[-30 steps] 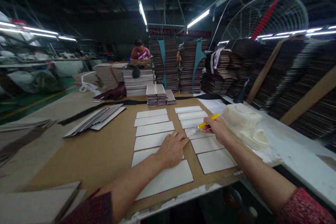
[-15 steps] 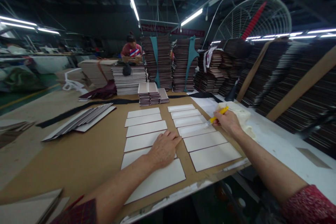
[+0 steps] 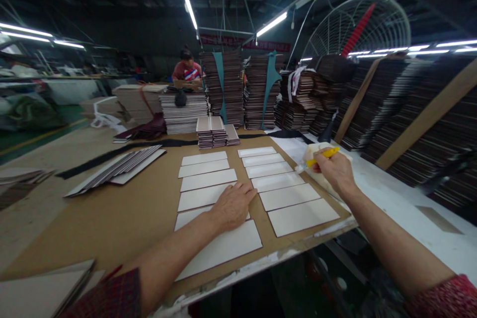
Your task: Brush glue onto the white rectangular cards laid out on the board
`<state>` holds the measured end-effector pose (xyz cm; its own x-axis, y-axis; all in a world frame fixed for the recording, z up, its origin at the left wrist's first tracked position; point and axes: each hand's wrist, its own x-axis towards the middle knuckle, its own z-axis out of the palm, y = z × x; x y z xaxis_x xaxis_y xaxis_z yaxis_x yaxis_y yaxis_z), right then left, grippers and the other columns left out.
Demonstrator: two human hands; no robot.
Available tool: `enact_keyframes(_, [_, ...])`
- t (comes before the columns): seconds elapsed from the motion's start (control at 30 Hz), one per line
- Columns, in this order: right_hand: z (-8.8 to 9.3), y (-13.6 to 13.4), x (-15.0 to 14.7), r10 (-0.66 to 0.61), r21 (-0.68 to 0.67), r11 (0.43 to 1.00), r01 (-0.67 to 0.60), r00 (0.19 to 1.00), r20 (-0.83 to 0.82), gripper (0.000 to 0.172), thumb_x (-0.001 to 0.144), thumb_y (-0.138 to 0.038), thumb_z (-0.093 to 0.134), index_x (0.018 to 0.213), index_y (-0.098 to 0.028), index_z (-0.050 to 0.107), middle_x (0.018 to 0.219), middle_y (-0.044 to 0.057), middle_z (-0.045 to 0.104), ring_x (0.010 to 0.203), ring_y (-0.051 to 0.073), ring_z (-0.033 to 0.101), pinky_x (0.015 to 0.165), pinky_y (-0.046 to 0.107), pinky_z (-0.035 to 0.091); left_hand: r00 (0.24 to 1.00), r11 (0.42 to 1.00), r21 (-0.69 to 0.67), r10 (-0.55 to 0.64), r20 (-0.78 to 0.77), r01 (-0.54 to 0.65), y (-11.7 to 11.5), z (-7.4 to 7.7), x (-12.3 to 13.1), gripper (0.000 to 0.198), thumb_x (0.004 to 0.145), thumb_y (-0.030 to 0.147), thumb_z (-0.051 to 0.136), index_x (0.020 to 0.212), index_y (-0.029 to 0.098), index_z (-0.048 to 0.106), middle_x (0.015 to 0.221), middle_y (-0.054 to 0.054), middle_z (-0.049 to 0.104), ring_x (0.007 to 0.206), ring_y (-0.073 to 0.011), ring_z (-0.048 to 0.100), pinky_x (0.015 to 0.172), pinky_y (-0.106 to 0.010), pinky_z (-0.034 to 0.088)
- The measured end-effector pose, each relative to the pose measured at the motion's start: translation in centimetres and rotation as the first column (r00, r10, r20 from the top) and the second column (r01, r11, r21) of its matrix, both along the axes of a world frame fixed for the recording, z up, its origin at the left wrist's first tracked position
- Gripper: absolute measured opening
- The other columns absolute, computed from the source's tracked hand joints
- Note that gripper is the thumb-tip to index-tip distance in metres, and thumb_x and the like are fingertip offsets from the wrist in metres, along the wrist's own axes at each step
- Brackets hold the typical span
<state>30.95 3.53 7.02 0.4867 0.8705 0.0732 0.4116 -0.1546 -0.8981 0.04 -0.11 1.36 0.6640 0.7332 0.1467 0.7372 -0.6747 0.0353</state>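
My right hand [image 3: 338,173] grips a brush with a yellow handle [image 3: 331,152]. Its whitish bristles are just right of the right-hand column of pale rectangular panels [image 3: 302,216], near a cream-coloured, soft-looking container [image 3: 322,179]. Some panels in that column look wet and shiny. Palm down, my left hand [image 3: 233,207] rests with fingers stretched out on the left-hand column of panels [image 3: 223,251], its fingertips by the gap between the columns. Both columns lie flat on a brown board [image 3: 141,218].
A fanned pile of panels [image 3: 115,169] lies to the left, with small stacks [image 3: 211,131] at the back. Tall dark stacks [image 3: 229,89] and a caged fan [image 3: 359,30] stand beyond. A person [image 3: 187,69] is behind the stacks. Another pile [image 3: 48,288] sits near my left forearm.
My right hand has lifted the brush off a panel in the right column and moved it right, toward the cream container. My left hand has stayed nearly in place.
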Motion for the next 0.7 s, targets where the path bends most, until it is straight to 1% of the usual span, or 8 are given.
enact_keyframes(0.07, [0.3,-1.1,-0.7,0.027,0.056,0.998,-0.020,0.993,-0.117,0.021,0.098,-0.034,0.062,0.105,-0.014,0.065,0.096,0.003,0.067,0.077,0.015,0.066,0.070,0.031,0.058,1.000,1.000,0.013,-0.006,0.027,0.005,-1.0,0.7,0.2,0.049,0.086,0.007,0.044,0.132,0.018,0.054,0.124,-0.009,0.060,0.114,-0.0280,0.048,0.096,-0.045,0.044])
enact_keyframes(0.13, [0.3,-2.2,-1.7,0.066,0.086,0.995,-0.046,0.969,-0.238,0.018,0.099,-0.031,0.061,0.106,-0.014,0.064,0.091,0.002,0.067,0.073,0.013,0.065,0.066,0.029,0.058,0.997,0.999,0.009,-0.044,0.059,0.043,-2.3,1.2,0.5,0.045,0.089,0.008,0.042,0.130,0.020,0.056,0.122,-0.008,0.060,0.113,-0.0271,0.049,0.096,-0.044,0.044])
enact_keyframes(0.23, [-0.4,-3.6,-3.3,0.108,0.075,0.994,-0.086,0.916,-0.387,0.015,0.099,-0.028,0.062,0.103,-0.013,0.063,0.084,0.000,0.066,0.066,0.011,0.064,0.062,0.027,0.057,0.991,0.992,-0.042,-0.114,0.074,0.117,-4.2,0.8,1.1,0.042,0.090,0.010,0.043,0.128,0.020,0.056,0.121,-0.008,0.061,0.109,-0.0264,0.051,0.093,-0.043,0.046])
enact_keyframes(0.3, [-1.0,-4.2,-4.2,0.120,0.059,0.993,-0.105,0.885,-0.451,0.014,0.098,-0.027,0.062,0.102,-0.013,0.064,0.083,-0.001,0.066,0.063,0.011,0.063,0.060,0.026,0.057,0.992,0.992,-0.067,-0.100,0.076,0.105,-4.8,0.2,1.4,0.045,0.088,0.010,0.044,0.131,0.019,0.055,0.122,-0.008,0.061,0.109,-0.0269,0.051,0.094,-0.044,0.045])
enact_keyframes(0.37, [-1.7,-4.6,-4.9,0.126,0.046,0.992,-0.119,0.862,-0.491,0.014,0.098,-0.026,0.063,0.100,-0.013,0.064,0.082,-0.001,0.065,0.062,0.010,0.063,0.059,0.025,0.057,0.995,0.994,-0.080,-0.074,0.071,0.080,-4.9,-0.3,1.6,0.046,0.088,0.010,0.045,0.131,0.019,0.055,0.121,-0.008,0.061,0.109,-0.0273,0.051,0.095,-0.045,0.045])
enact_keyframes(0.43, [-2.3,-4.8,-5.4,0.128,0.033,0.991,-0.130,0.846,-0.518,0.013,0.098,-0.026,0.064,0.099,-0.013,0.064,0.082,-0.001,0.065,0.062,0.010,0.062,0.057,0.023,0.056,0.995,0.994,-0.082,-0.071,0.064,0.076,-4.8,-0.4,1.7,0.042,0.088,0.010,0.045,0.128,0.019,0.057,0.119,-0.008,0.061,0.108,-0.0274,0.050,0.095,-0.044,0.045])
enact_keyframes(0.53, [-3.0,-4.9,-5.8,0.131,0.023,0.990,-0.142,0.828,-0.545,0.013,0.097,-0.026,0.064,0.099,-0.013,0.064,0.083,-0.001,0.065,0.062,0.009,0.062,0.056,0.023,0.055,0.995,0.994,-0.077,-0.078,0.056,0.082,-4.7,-0.3,1.7,0.038,0.089,0.012,0.047,0.124,0.019,0.058,0.118,-0.008,0.061,0.109,-0.0271,0.049,0.097,-0.043,0.044])
enact_keyframes(0.7, [-3.8,-4.9,-6.2,0.153,0.020,0.985,-0.171,0.814,-0.560,0.015,0.097,-0.028,0.064,0.099,-0.013,0.064,0.083,-0.001,0.064,0.063,0.010,0.062,0.058,0.024,0.055,0.998,0.996,-0.059,-0.066,0.017,0.067,-4.9,-0.3,1.8,0.038,0.090,0.014,0.048,0.127,0.018,0.056,0.120,-0.009,0.059,0.110,-0.0274,0.048,0.097,-0.044,0.044])
